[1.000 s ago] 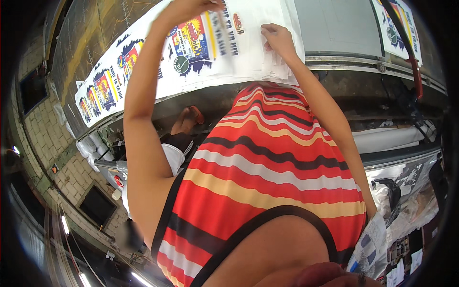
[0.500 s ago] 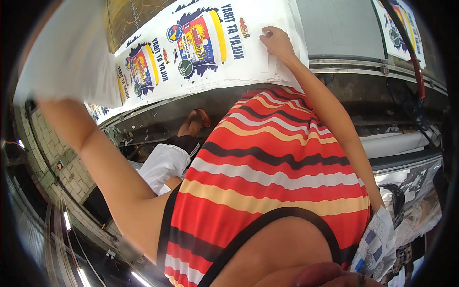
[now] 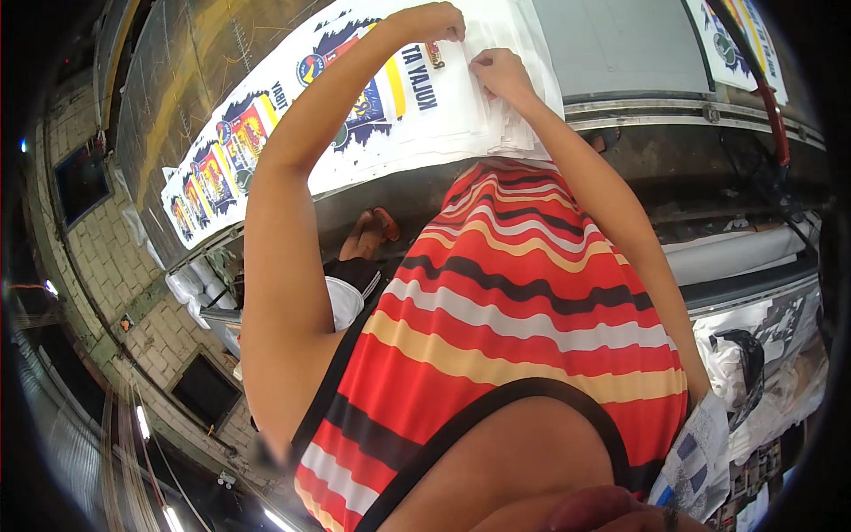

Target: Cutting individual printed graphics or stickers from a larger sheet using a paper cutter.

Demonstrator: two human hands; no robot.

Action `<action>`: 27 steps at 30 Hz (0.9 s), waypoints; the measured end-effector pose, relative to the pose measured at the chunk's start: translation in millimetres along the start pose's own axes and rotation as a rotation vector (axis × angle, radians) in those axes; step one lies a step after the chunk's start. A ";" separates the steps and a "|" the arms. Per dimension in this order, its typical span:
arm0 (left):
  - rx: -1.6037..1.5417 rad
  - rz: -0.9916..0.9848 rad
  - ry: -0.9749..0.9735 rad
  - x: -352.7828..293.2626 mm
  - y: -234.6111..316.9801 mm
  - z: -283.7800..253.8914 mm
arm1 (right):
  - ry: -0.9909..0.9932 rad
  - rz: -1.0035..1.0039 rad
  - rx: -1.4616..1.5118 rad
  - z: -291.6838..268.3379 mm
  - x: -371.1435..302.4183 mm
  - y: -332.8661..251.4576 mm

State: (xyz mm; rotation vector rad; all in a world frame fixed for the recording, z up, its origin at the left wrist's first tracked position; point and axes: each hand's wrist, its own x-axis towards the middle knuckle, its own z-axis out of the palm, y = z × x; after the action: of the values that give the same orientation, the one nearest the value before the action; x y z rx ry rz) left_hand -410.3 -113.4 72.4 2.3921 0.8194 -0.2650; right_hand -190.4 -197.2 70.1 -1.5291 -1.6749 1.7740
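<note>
A stack of long white printed sheets (image 3: 448,133) lies along the table, bearing blue, yellow and red pictures of a tub and dark lettering. My left hand (image 3: 437,21) is closed at the sheets' right-hand end, its fingertips pinching a sheet's edge. Just right of it and slightly nearer, my right hand (image 3: 501,73) is also closed, thumb and fingers pinching the layered white edges. The hands are close together but apart. Several loose edges of the stack hang uneven below my right hand. My left forearm covers part of the printed pictures.
A grey flat panel (image 3: 634,49) lies right of the stack, with a metal rail (image 3: 700,115) along its near side. Another printed sheet (image 3: 753,44) is at the far right, behind a dark red-ended bar (image 3: 774,133). A person's foot (image 3: 386,224) shows below the table edge.
My left hand has come from the far left, where it held up a blurred white sheet, to the stack's right end beside my right hand. The right hand has barely moved.
</note>
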 end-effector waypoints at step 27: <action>-0.024 -0.143 0.027 -0.1 23.4 -16.7 | 0.019 -0.067 0.086 7.1 1.1 -2.6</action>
State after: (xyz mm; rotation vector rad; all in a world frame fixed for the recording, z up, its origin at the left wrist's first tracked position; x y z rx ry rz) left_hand -396.1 -118.5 96.9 2.3223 1.0022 -0.2786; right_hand -197.7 -199.6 70.2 -1.4320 -1.5995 1.7680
